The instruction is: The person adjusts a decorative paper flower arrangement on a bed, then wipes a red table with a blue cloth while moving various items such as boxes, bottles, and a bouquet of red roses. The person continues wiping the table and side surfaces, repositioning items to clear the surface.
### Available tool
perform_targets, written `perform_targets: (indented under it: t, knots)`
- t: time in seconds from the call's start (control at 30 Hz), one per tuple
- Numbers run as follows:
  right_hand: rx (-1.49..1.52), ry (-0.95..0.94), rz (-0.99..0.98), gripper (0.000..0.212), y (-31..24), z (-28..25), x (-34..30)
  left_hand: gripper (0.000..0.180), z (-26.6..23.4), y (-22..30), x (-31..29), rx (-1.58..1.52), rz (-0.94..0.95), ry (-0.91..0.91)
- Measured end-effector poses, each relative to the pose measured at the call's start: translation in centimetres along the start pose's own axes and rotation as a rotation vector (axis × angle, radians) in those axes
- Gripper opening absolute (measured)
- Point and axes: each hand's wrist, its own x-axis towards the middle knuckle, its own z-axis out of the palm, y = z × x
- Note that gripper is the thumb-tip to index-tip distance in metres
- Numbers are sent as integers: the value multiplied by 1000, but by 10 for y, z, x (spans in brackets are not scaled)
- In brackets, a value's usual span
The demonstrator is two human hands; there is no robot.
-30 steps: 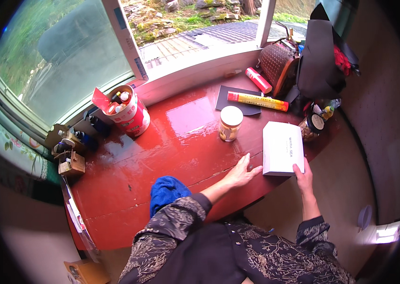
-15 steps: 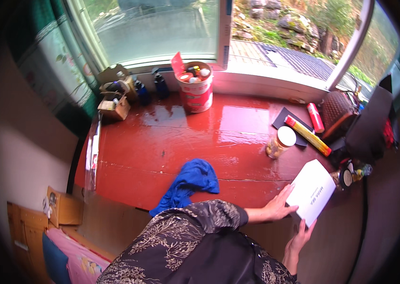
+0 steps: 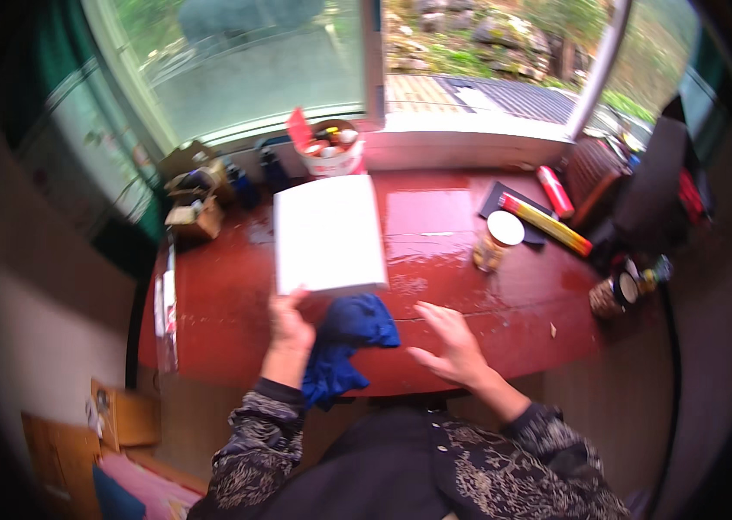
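A plain white box (image 3: pixel 330 234) is held over the red table (image 3: pixel 435 282), left of the middle. My left hand (image 3: pixel 291 328) grips its near left corner, fingers closed round the edge and partly hidden beneath. My right hand (image 3: pixel 454 348) is free of it, over the near table edge, with thumb and fingers spread and nothing in them. Between the two hands a crumpled blue cloth (image 3: pixel 353 325) lies on the table and hangs over its near edge; the box is just beyond it.
Behind the box stands a red-and-white bucket (image 3: pixel 337 163) of bottles. Small cardboard boxes (image 3: pixel 197 218) and dark blue bottles (image 3: pixel 272 169) sit at far left. To the right are a white-lidded jar (image 3: pixel 489 255), a long yellow-red box (image 3: pixel 546 224), a red can (image 3: pixel 555 192) and another jar (image 3: pixel 607 299).
The white box has moved left from the table's right end to beyond the blue cloth. Both hands held it before; my right hand has let go and is now apart from it.
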Motion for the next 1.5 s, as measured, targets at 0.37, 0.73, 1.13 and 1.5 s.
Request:
perform_targets:
  t: [0.37, 0.73, 1.13, 1.5]
  knots:
    - [-414, 755, 80, 79, 67, -68, 59, 86, -100, 64, 54, 1520, 871, 388]
    - [396, 622, 561, 96, 190, -58, 51, 67, -29, -46, -31, 1668, 857, -876]
    - [-279, 269, -45, 63, 99, -18, 74, 19, 116, -61, 12, 988, 983, -178]
    - [-67, 237, 181, 58, 113, -56, 53, 11, 132, -85, 72, 1384, 1154, -151]
